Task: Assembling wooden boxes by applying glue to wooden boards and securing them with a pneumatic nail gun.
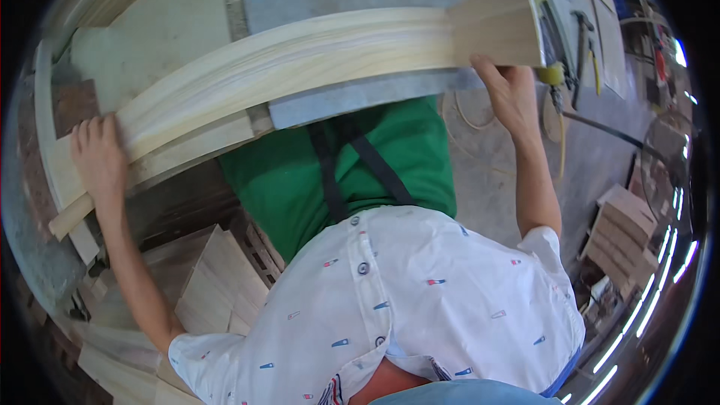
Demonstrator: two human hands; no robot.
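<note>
A long pale wooden board with lengthwise ridges or layered edges lies across the workbench in front of me. A wider flat wooden end piece stands at its right end. My left hand is closed over the left part of the long board, fingers on top. My right hand grips the near lower edge of the end piece, thumb on its face and the other fingers partly hidden. Just beyond that piece, partly covered, is a yellow-green tool with a hose fitting.
A hammer lies on the bench's right side, near a yellow-handled tool. A dark hose runs off to the right. Wood sheets lean below at left; stacked wood pieces stand at lower right. A pale panel covers the bench's far left.
</note>
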